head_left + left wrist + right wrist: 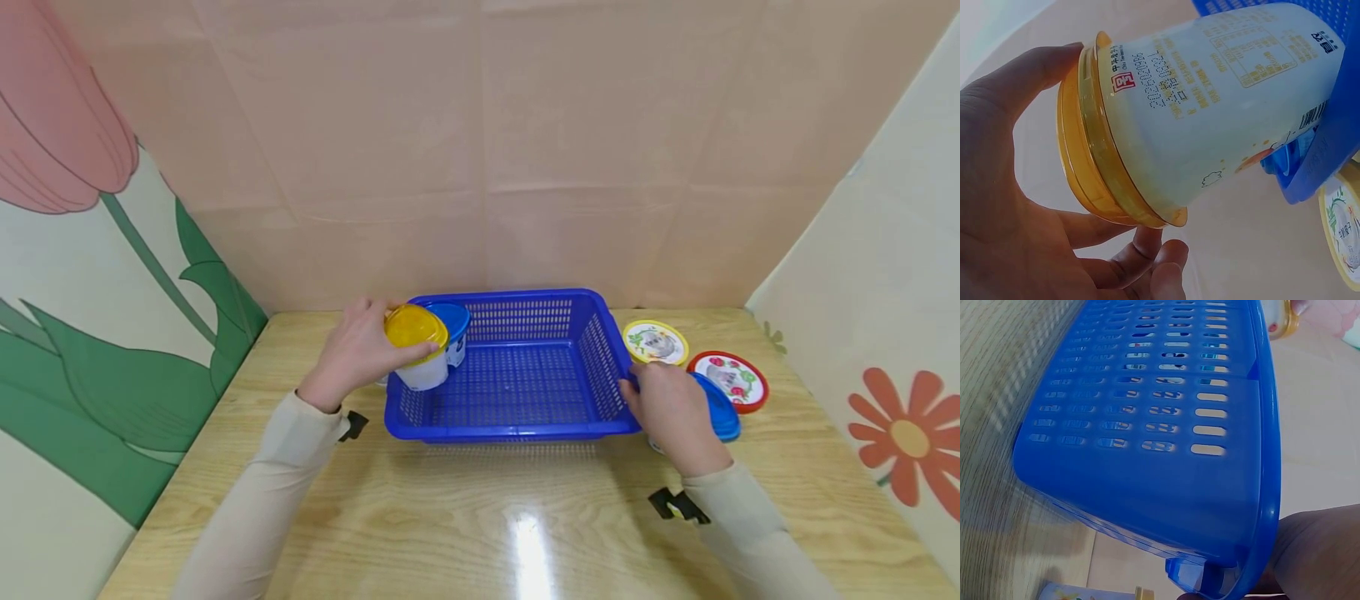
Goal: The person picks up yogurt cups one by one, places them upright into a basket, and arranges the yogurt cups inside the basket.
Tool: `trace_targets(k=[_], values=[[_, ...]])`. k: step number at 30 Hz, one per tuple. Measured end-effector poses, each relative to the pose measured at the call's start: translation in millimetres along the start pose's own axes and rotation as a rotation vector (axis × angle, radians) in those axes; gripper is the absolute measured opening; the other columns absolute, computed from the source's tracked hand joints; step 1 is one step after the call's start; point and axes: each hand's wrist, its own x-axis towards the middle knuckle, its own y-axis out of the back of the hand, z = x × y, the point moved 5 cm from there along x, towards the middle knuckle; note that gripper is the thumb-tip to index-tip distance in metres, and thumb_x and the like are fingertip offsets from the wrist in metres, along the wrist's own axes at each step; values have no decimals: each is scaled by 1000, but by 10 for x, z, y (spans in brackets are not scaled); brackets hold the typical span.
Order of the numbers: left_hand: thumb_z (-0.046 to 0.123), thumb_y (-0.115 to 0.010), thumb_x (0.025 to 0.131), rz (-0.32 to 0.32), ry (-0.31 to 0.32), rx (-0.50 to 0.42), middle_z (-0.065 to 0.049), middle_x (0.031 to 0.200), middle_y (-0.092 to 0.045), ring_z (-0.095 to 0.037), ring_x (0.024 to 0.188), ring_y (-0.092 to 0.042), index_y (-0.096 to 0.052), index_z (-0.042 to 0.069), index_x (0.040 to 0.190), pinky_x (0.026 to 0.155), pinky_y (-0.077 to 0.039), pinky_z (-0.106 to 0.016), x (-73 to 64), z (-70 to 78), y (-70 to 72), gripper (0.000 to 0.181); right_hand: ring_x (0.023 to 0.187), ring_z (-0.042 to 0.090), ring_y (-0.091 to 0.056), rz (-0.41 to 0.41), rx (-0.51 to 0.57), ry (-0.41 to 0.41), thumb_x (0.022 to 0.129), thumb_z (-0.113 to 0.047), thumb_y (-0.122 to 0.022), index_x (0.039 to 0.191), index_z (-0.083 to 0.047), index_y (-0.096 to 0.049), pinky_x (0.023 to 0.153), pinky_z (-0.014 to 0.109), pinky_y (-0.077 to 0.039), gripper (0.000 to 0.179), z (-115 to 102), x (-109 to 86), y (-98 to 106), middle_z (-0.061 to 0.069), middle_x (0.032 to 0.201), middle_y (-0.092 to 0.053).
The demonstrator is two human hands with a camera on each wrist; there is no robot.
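By its yellow lid, my left hand (362,348) grips a white tub (424,374) at the left end of a blue plastic basket (510,432). In the left wrist view the thumb and fingers are curled about the lid (1088,144), and the tub's printed side faces the camera. A tub with a blue lid (450,320) stands inside the basket, just behind the held one. At the basket's right end, my right hand (670,410) holds the rim; the right wrist view shows its fingers partly hidden behind the rim (1268,456).
Right of the basket stand a tub with a yellow-rimmed lid (656,342), one with a red-rimmed lid (729,380) and a blue-lidded one (718,408), partly covered by my right hand. Walls close the wooden table (480,517) at the back and sides.
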Motion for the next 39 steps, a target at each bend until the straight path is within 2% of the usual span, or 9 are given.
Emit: trace_targets(k=[12, 21, 28, 33, 39], values=[[68, -72, 77, -33, 9, 0, -15, 120, -55, -29, 100, -48, -53, 3, 138, 75, -47, -38, 36, -18, -82, 92, 56, 26, -58, -6, 4, -5, 92, -19, -71, 86, 4, -69, 52, 45, -50, 24, 1, 0, -8, 17, 73, -66], [67, -73, 77, -64, 13, 6, -16, 116, -56, -29, 97, -49, -55, 1, 136, 73, -45, -36, 64, 1, -141, 91, 54, 25, -56, 2, 3, -6, 92, -19, -71, 84, 4, -68, 50, 43, -48, 24, 15, -6, -11, 14, 69, -64], [70, -71, 76, -103, 53, 64, -18, 117, -57, -31, 99, -51, -52, 3, 141, 73, -48, -40, 87, -8, -209, 96, 54, 25, -56, -1, 9, -7, 92, -19, -70, 84, 3, -68, 50, 45, -49, 24, 4, -2, -8, 15, 70, -64], [71, -71, 76, -127, 67, 97, -20, 122, -58, -34, 104, -54, -54, 3, 139, 78, -51, -44, 91, 11, -230, 94, 53, 24, -55, 3, 8, -7, 92, -19, -70, 83, 3, -67, 50, 44, -48, 24, 1, -5, -6, 13, 68, -63], [72, -72, 74, -151, 82, 116, -16, 117, -60, -31, 99, -53, -56, 3, 134, 72, -48, -39, 111, 6, -284, 92, 53, 24, -54, 16, 8, -1, 92, -19, -71, 82, 3, -67, 49, 43, -48, 24, -4, -10, -9, 13, 68, -63]])
